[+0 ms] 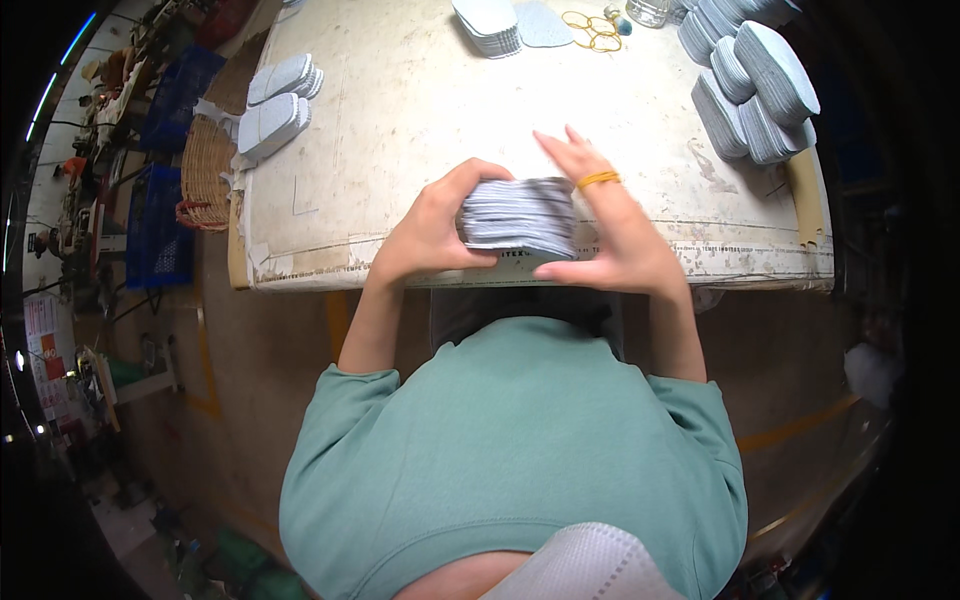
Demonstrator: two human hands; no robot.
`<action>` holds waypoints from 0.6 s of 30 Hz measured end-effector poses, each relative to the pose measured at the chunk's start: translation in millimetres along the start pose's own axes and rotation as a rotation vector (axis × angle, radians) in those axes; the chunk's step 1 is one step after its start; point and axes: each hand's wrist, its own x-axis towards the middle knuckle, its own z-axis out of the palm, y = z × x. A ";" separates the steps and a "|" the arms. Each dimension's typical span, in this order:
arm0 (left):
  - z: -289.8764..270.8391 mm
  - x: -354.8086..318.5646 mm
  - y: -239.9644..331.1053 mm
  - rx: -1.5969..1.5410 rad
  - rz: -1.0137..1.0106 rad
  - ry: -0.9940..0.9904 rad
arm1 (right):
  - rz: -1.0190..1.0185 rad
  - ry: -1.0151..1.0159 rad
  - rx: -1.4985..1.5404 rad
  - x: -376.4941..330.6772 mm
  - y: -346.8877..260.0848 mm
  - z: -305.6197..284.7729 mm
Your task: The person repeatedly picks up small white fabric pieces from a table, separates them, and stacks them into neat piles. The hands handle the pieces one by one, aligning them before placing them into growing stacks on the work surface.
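Note:
A thick stack of pale grey, flat pads (515, 218) is held on edge above the table's near edge, its layered sides toward me. My left hand (440, 220) grips its left end, thumb below and fingers over the top. Beside the right end, my right hand (620, 225) is spread with fingers and thumb apart; its thumb comes close to the stack's lower corner, and I cannot tell whether it touches. Yellow rubber bands (599, 179) are looped around the fingers of the right hand. The stack's right side is slightly blurred.
The worn white table (370, 160) carries two bundles of pads (272, 125) at left. Another pad stack (487, 28) and loose yellow rubber bands (592, 32) lie at the far side. Several bundles (765, 85) are piled at right. A wicker basket (205, 170) stands beyond the left edge.

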 end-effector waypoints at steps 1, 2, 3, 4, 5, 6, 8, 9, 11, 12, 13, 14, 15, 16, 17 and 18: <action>0.0 -1.3 -3.1 -0.029 -0.023 -0.003 | 0.004 0.002 -0.122 2.4 -5.3 9.5; -0.6 -3.6 -6.1 -0.040 -0.043 0.000 | 0.079 -0.028 -0.119 6.0 -7.1 15.8; -1.0 -7.4 -8.4 -0.054 -0.080 0.007 | 0.130 -0.059 -0.107 9.3 -8.0 20.4; -1.4 -10.9 -10.3 -0.067 -0.103 0.012 | 0.164 -0.078 -0.089 11.5 -8.6 23.3; -2.4 -13.6 -12.0 -0.153 -0.115 0.053 | 0.168 -0.022 -0.053 13.3 -8.1 23.9; -1.6 -15.9 -12.8 -0.238 -0.110 0.093 | 0.210 0.038 0.066 15.5 -7.4 24.2; 2.8 -16.9 -12.5 -0.583 -0.123 0.264 | 0.329 0.183 0.305 21.6 -7.1 26.7; 12.2 -14.4 -11.3 -0.845 -0.140 0.395 | 0.445 0.213 0.561 23.3 -7.3 25.6; 33.1 -11.2 -5.8 -1.050 -0.185 0.458 | 0.477 0.346 0.985 30.0 -10.7 30.9; 43.8 -7.8 -3.5 -1.118 -0.194 0.450 | 0.480 0.384 1.145 33.2 -12.6 33.0; 55.5 -6.7 0.6 -1.114 -0.157 0.433 | 0.531 0.361 1.052 37.3 -14.6 36.2; 64.7 -5.5 4.2 -1.126 -0.124 0.415 | 0.520 0.349 0.987 40.7 -16.6 37.9; 68.9 -2.5 5.0 -1.136 -0.128 0.442 | 0.535 0.348 0.920 44.1 -19.1 40.1; 72.8 -0.9 6.5 -1.158 -0.123 0.475 | 0.443 0.395 0.697 48.3 -20.9 42.0; 74.2 1.4 6.5 -1.208 -0.145 0.504 | 0.286 0.493 0.389 46.4 -22.7 38.3; 74.4 2.9 6.5 -1.272 -0.158 0.478 | 0.193 0.559 0.086 45.3 -25.2 36.4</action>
